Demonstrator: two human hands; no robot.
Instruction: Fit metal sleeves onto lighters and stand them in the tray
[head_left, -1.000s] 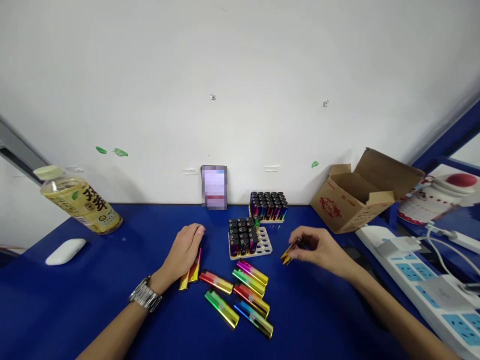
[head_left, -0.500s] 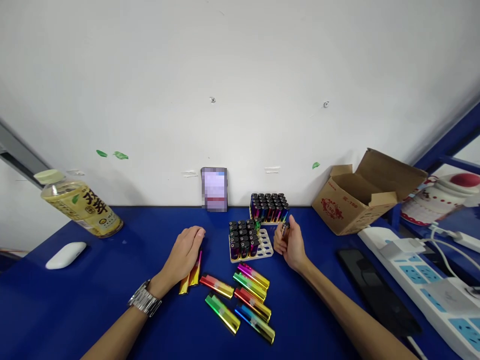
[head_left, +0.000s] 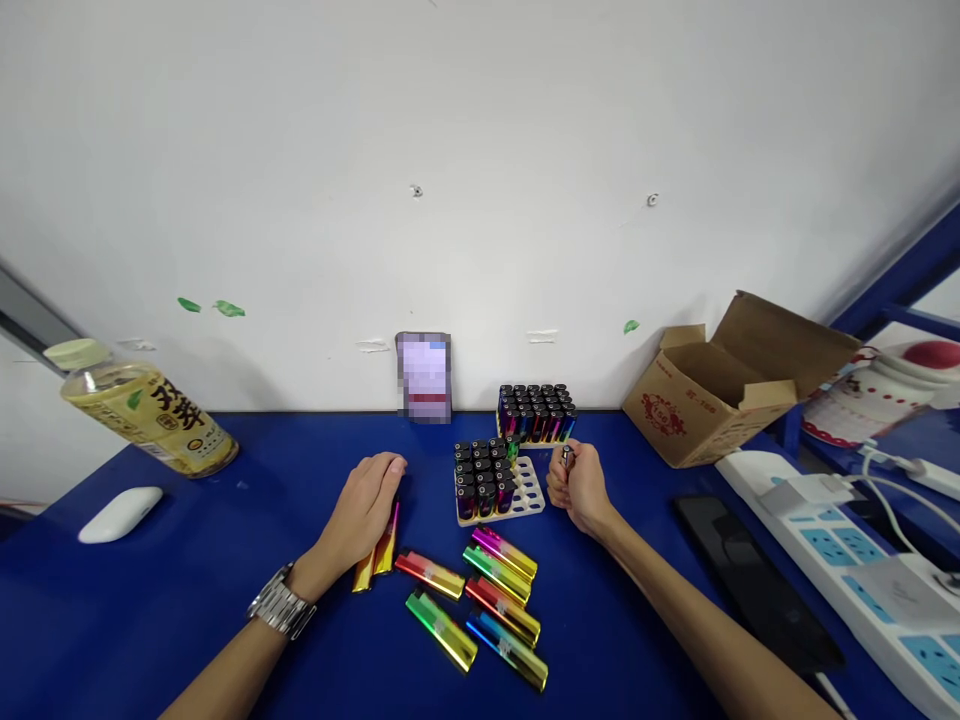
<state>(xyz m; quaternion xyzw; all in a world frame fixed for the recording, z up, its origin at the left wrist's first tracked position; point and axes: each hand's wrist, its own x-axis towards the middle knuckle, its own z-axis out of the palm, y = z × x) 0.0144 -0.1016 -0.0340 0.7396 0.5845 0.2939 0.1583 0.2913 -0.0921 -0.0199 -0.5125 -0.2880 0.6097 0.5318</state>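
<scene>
My right hand (head_left: 579, 486) is closed around an upright lighter (head_left: 567, 455); only its metal top shows above the fist. Beside that hand is a white perforated tray (head_left: 529, 490), partly filled with standing lighters (head_left: 486, 476). My left hand (head_left: 365, 508) lies with outstretched fingers over two lighters (head_left: 385, 545), whose gold ends stick out beneath it. Between my hands, several shiny lighters lie on the table, among them a red one (head_left: 430, 575), a green one (head_left: 441, 630) and a blue one (head_left: 508, 648).
A second rack of lighters (head_left: 537, 412) stands near the wall, right of a propped phone (head_left: 424, 378). An open cardboard box (head_left: 679, 412), a black phone (head_left: 750, 580) and a power strip (head_left: 832, 545) are at right. At left are a drink bottle (head_left: 150, 410) and a white case (head_left: 120, 514).
My right thumb has come down from its raised position onto the top of the held lighter. My left hand stays over the two lighters. The view has shifted slightly.
</scene>
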